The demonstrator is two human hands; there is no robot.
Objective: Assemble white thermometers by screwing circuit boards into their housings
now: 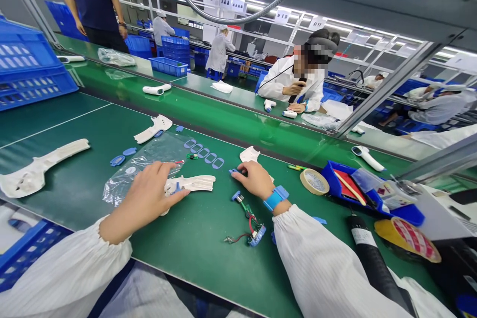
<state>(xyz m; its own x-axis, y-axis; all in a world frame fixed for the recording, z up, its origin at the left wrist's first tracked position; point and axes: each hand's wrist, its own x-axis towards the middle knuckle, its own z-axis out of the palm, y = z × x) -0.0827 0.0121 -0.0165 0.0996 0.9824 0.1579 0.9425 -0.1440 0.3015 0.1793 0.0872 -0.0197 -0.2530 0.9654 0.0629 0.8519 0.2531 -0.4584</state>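
Head view: The white shell half lay on the green worktop, about midway between its near and far edges. Its long axis ran roughly parallel to the far edge, the narrow end pointing right toward the right hand, the other end beneath the left hand.

The left hand was spread wide, thumb well apart from the fingers and lying across the shell; the covered end was hidden, so firm contact could not be confirmed. The right hand was narrowed, thumb and forefinger pinching a small blue part just above the worktop surface.

A wired circuit assembly lay between the right hand and the near edge. Five blue ring frames stood in a slanting row toward the far edge, beside a clear plastic bag that lay partly beneath the left hand. A tape roll rested right of the right hand.
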